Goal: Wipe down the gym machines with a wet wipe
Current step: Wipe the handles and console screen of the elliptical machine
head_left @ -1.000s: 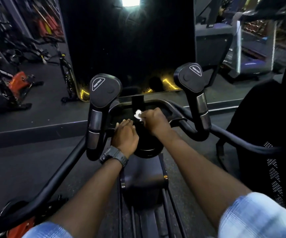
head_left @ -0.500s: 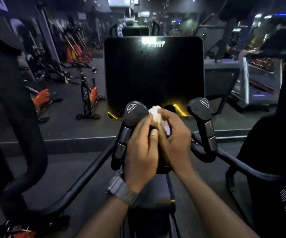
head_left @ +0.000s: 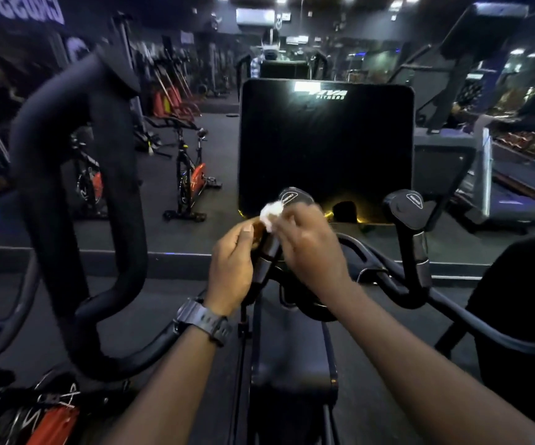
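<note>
A black cardio machine fills the middle of the head view, with a dark console screen [head_left: 325, 146] and two upright grips. My right hand [head_left: 311, 248] pinches a crumpled white wet wipe [head_left: 271, 212] beside the cap of the left grip [head_left: 287, 200]. My left hand [head_left: 232, 268], with a dark watch on its wrist, is raised just left of that grip's stem, its fingers curled near the wipe; whether they touch it is blurred. The right grip [head_left: 407, 208] stands untouched.
A large looped black handlebar [head_left: 76, 200] rises at the left. Black and orange spin bikes [head_left: 192, 178] stand on the dark floor beyond. Treadmills [head_left: 497, 175] are at the right, and a dark mesh seat back [head_left: 529, 316] is at the right edge.
Both hands rose from the machine's centre hub to the left grip's top with the wipe. The view tilted up, showing more of the console and gym.
</note>
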The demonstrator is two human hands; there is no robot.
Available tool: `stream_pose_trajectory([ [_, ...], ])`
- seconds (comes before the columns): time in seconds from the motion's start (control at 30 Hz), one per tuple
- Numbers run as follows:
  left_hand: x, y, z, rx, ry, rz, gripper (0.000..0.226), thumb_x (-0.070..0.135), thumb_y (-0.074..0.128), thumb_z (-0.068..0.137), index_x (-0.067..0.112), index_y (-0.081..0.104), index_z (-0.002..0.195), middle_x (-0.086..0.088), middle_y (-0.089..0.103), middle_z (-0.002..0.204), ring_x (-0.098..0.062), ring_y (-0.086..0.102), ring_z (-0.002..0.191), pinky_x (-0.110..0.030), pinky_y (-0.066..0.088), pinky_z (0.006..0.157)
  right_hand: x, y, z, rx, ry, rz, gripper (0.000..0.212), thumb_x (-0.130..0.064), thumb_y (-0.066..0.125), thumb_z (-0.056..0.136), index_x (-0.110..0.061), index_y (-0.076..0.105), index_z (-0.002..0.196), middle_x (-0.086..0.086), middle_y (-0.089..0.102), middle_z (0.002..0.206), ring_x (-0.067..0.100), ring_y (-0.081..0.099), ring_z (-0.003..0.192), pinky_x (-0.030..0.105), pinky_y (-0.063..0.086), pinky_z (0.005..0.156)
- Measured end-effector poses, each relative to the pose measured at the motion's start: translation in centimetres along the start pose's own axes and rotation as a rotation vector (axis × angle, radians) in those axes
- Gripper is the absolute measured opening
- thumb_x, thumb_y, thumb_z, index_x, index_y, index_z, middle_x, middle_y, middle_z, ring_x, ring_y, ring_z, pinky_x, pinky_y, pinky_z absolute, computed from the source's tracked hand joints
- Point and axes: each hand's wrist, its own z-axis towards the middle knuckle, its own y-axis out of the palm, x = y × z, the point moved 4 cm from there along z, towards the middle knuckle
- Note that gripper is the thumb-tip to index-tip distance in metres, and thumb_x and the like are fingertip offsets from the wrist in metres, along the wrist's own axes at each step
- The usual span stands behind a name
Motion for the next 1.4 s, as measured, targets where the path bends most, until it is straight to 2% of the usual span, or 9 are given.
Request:
stream_pose_trajectory([
  [0.17, -2.1, -1.1, -0.6, 0.031, -0.108, -0.101, 0.040, 0.026, 0.032, 0.106, 0.006, 0.065, 0.115, -0.005, 0.073, 0.103, -0.005, 0.070, 0.092, -0.017, 0.053, 0.083, -1.5, 1.1, -3.2, -0.088, -0.260, -0.105, 0.033, -0.021, 0.040, 0.099, -0.011, 0.070, 0.104, 0.007, 0.062, 0.094, 0.024, 0.049, 0.079, 0.036, 0.039, 0.061],
  [0.27, -3.4, -1.2, -1.0, 0.052, -0.151, -0.130, 0.043, 0.034, 0.032, 0.106, 0.012, 0.069, 0.111, -0.004, 0.074, 0.104, -0.011, 0.070, 0.098, -0.027, 0.054, 0.090, -1.1, 0.8, -1.9, 0.045, -0.154, -0.212, 0.025, -0.017, 0.049, 0.096, -0.011, 0.068, 0.111, 0.007, 0.061, 0.098, 0.024, 0.050, 0.081, 0.036, 0.036, 0.066],
  [0.4, -4.0, -1.3, -1.2, 0.086, -0.160, -0.119, 0.042, 0.041, 0.027, 0.105, 0.029, 0.067, 0.100, -0.002, 0.074, 0.101, -0.011, 0.070, 0.097, -0.028, 0.053, 0.090, -4.4, 4.0, -7.3, -0.178, -0.477, -0.223, 0.016, -0.021, 0.053, 0.095, -0.015, 0.068, 0.096, 0.003, 0.059, 0.098, 0.023, 0.052, 0.085, 0.038, 0.035, 0.068],
  [0.57, -4.6, -1.3, -1.6, 0.084, -0.173, -0.123, 0.051, 0.048, 0.025, 0.104, 0.026, 0.072, 0.106, 0.000, 0.075, 0.103, -0.014, 0.069, 0.102, -0.033, 0.053, 0.092, -2.0, 2.4, -4.2, -0.025, -0.180, -0.284, 0.029, -0.020, 0.048, 0.092, -0.017, 0.065, 0.116, 0.004, 0.061, 0.102, 0.026, 0.054, 0.086, 0.039, 0.033, 0.071],
  [0.67, -4.4, -1.1, -1.5, 0.122, -0.153, -0.036, 0.049, 0.050, 0.025, 0.103, 0.037, 0.072, 0.093, 0.008, 0.075, 0.096, -0.007, 0.069, 0.097, -0.040, 0.053, 0.094, -2.6, 3.8, -6.1, -0.058, -0.328, -0.202, 0.019, -0.016, 0.057, 0.095, -0.011, 0.064, 0.111, 0.007, 0.060, 0.097, 0.025, 0.052, 0.079, 0.038, 0.038, 0.065],
  [0.9, -4.0, -0.4, -2.2, 0.110, -0.105, 0.081, 0.053, 0.067, 0.024, 0.094, 0.042, 0.070, 0.094, 0.006, 0.075, 0.099, -0.009, 0.068, 0.099, -0.043, 0.052, 0.095, 1.1, 3.9, -5.3, 0.258, 0.816, 0.671, 0.021, -0.014, 0.051, 0.098, -0.020, 0.054, 0.118, -0.002, 0.059, 0.111, -0.007, 0.053, 0.095, 0.004, 0.040, 0.078],
  [1.1, -4.3, -0.2, -2.7, 0.071, -0.075, 0.093, 0.054, 0.059, 0.026, 0.098, 0.031, 0.070, 0.113, 0.011, 0.072, 0.111, -0.007, 0.065, 0.110, -0.044, 0.049, 0.101, -1.4, 10.5, -10.1, -0.109, 0.921, 1.002, 0.022, -0.028, 0.046, 0.097, -0.024, 0.064, 0.110, -0.001, 0.067, 0.105, 0.014, 0.062, 0.098, 0.043, 0.051, 0.089],
  [1.3, -4.6, -0.2, -2.5, 0.085, -0.062, 0.124, 0.054, 0.057, 0.027, 0.100, 0.026, 0.069, 0.117, 0.008, 0.072, 0.112, -0.009, 0.065, 0.111, -0.042, 0.049, 0.100, 1.7, 8.2, -5.7, 0.025, 1.019, 1.523, 0.021, -0.013, 0.046, 0.100, -0.014, 0.065, 0.109, 0.014, 0.070, 0.108, 0.025, 0.063, 0.101, 0.040, 0.049, 0.090],
  [1.4, -4.9, -0.2, -2.5, 0.078, -0.035, 0.151, 0.049, 0.053, 0.030, 0.101, 0.027, 0.068, 0.118, 0.007, 0.071, 0.116, -0.009, 0.064, 0.113, -0.043, 0.049, 0.100, 0.5, 9.0, -7.6, 0.019, 1.021, 1.413, 0.020, -0.022, 0.048, 0.101, -0.016, 0.067, 0.103, 0.004, 0.070, 0.094, 0.015, 0.061, 0.086, 0.036, 0.048, 0.078],
])
